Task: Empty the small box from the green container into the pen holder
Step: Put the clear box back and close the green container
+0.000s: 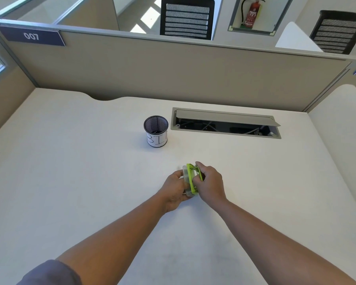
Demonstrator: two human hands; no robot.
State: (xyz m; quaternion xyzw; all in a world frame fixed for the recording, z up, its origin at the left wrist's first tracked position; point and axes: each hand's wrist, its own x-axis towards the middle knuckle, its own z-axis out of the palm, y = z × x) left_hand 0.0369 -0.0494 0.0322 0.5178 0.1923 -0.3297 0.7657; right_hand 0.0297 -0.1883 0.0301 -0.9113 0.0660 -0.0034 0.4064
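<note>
Office cubicle: partition (152, 64) w/ "007" tag (31, 36), desk (70, 182) w/ cable tray (226, 125), mesh chairs (187, 18).

Both my forearms reach forward and converge above the desk. My left hand (176, 187) cups from the left, fingers curled; my right hand (209, 182) pinches from the right, wrist bent inward.

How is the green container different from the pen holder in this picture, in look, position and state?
1. The green container is a flat clear box with a lime-green lid; the pen holder is a round black mesh cup with a white paper label.
2. The container is held tilted on its side by the left hand and right hand; the holder stands upright, untouched, on the desk.
3. The container is lidded; the holder is open on top.

Both are small desk storage items.
</note>
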